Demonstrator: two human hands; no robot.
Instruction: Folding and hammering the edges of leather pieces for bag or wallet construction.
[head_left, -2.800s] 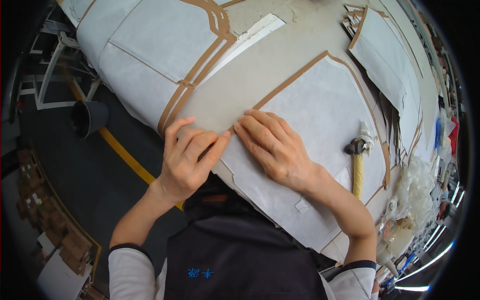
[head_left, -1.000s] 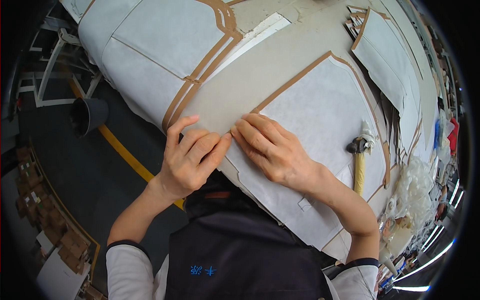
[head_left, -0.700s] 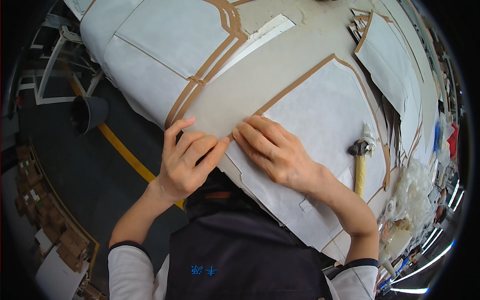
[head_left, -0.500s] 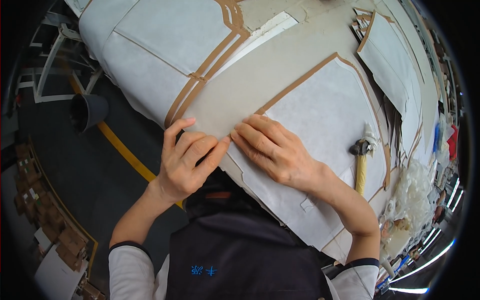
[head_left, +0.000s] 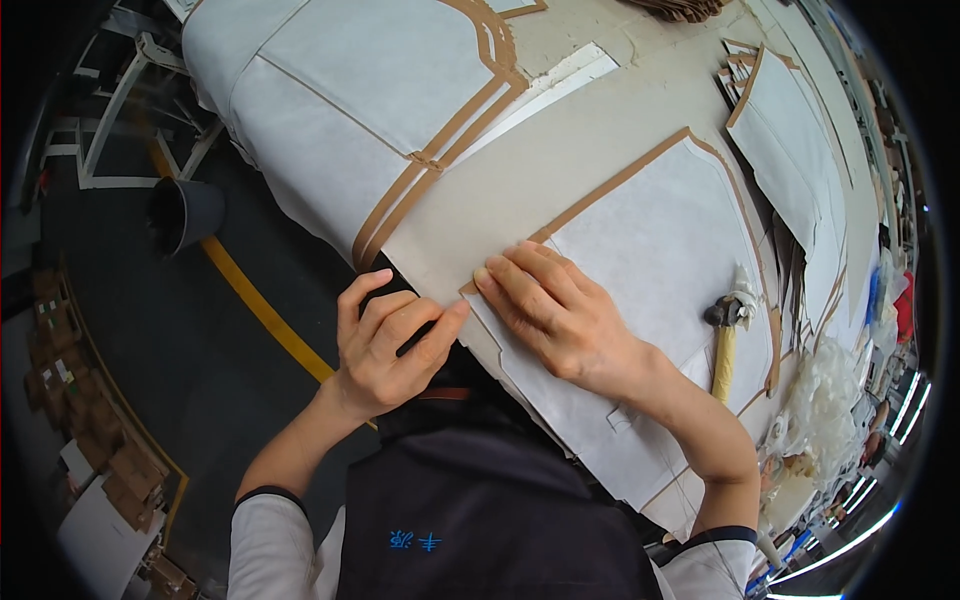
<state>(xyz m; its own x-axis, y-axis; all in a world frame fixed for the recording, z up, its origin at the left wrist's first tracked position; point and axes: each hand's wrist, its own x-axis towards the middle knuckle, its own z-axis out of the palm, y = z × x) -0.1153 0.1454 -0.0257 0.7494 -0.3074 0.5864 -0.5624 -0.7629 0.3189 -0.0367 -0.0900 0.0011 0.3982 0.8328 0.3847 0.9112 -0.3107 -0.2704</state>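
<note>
A white panel point(head_left: 650, 230) with brown-taped edges lies on the grey worktop point(head_left: 480, 210). My right hand point(head_left: 565, 315) rests on its left edge, fingers bent and pressed together on the brown strip. My left hand point(head_left: 395, 350) is curled beside the panel's left corner, thumb tip at the edge and little finger raised. What its curled fingertips hold is hidden. A hammer point(head_left: 722, 365) with a yellow handle and wrapped head lies on the panel, right of my right hand.
A large white piece point(head_left: 340, 90) with double brown borders drapes over the left edge. Layered panels point(head_left: 785, 140) and crumpled clear plastic point(head_left: 820, 410) lie at the right. A grey bucket point(head_left: 185, 215), white metal frame point(head_left: 105, 130) and cardboard pile point(head_left: 130, 465) stand left.
The scene has shifted down and rightward in the picture. My left hand has slipped slightly lower along the panel's corner, showing more brown strip between the hands. My right hand keeps its grip.
</note>
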